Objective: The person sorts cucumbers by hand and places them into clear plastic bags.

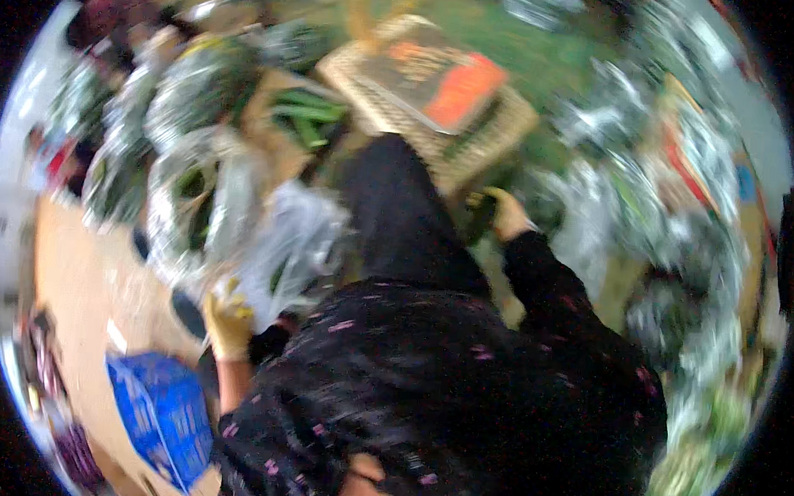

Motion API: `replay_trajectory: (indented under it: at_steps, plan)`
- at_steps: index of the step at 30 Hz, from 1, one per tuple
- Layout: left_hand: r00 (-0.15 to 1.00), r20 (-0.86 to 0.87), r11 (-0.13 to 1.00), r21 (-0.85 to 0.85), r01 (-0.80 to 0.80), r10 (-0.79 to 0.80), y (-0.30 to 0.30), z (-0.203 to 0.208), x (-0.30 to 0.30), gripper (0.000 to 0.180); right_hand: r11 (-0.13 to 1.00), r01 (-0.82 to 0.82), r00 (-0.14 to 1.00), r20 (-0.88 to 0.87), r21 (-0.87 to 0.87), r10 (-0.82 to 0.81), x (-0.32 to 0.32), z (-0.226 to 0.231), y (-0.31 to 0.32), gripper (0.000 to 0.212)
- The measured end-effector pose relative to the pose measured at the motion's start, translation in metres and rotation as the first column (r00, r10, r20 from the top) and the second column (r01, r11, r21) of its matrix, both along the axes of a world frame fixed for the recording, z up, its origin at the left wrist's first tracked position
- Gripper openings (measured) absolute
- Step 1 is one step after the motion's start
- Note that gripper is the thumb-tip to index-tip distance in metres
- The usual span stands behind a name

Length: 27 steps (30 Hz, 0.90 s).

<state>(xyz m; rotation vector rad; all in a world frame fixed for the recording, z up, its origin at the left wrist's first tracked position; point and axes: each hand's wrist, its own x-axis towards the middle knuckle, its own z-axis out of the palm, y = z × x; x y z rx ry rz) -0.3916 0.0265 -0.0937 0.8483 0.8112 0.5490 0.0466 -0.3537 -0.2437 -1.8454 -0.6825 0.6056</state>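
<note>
My left hand [228, 319], in a pale yellow glove, is raised at the lower end of a clear plastic bag [247, 168] with green vegetables inside. Its fingers are smeared by motion, so I cannot tell whether they grip the bag. Beside it a whitish thin plastic bag [297, 231] lies against my dark trouser leg. On the other side of my knee, my right hand [508, 215], also gloved, curls its fingers round a dark green blurred thing [479, 214] whose kind I cannot make out.
Ahead stands a woven basket [506, 134] with a grey and orange flat package [446, 84] on top. Green vegetables [310, 118] lie left of it. Several plastic bags of greens [202, 84] crowd the left, with more plastic [607, 107] on the right. A blue bag [159, 415] lies lower left.
</note>
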Motion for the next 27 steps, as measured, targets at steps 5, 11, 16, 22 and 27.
replay_trajectory:
  at_steps: [5, 11, 16, 22, 27]
  plan:
    - [0.993, -0.113, 0.991, 0.137, 0.000, 0.015, -0.016, 0.021, 0.022, 0.049, 0.957, 0.217, 0.840, -0.536, 0.194, -0.082, 0.001, 0.032, 0.065, 0.031]
    - [0.997, 0.068, 0.970, -0.241, 0.039, -0.023, -0.009, -0.021, 0.013, 0.054, 0.953, -0.171, 0.980, -0.057, 0.252, 0.191, -0.046, 0.083, 0.182, 0.017]
    - [0.995, 0.060, 0.969, -0.238, -0.069, 0.085, -0.026, -0.019, -0.004, 0.047, 0.814, -0.461, 0.817, 0.526, 0.353, 0.236, -0.125, 0.149, 0.232, 0.008]
    - [0.989, 0.006, 0.951, -0.275, -0.139, 0.147, -0.028, -0.017, -0.012, 0.047, 0.793, -0.556, 0.376, 0.926, 0.249, -0.027, -0.231, 0.256, 0.271, 0.013]
    - [0.988, 0.040, 0.947, -0.292, -0.132, 0.150, -0.030, -0.013, -0.015, 0.048, 0.756, -0.220, 0.601, 0.696, 0.616, -0.393, -0.250, 0.169, 0.313, 0.021]
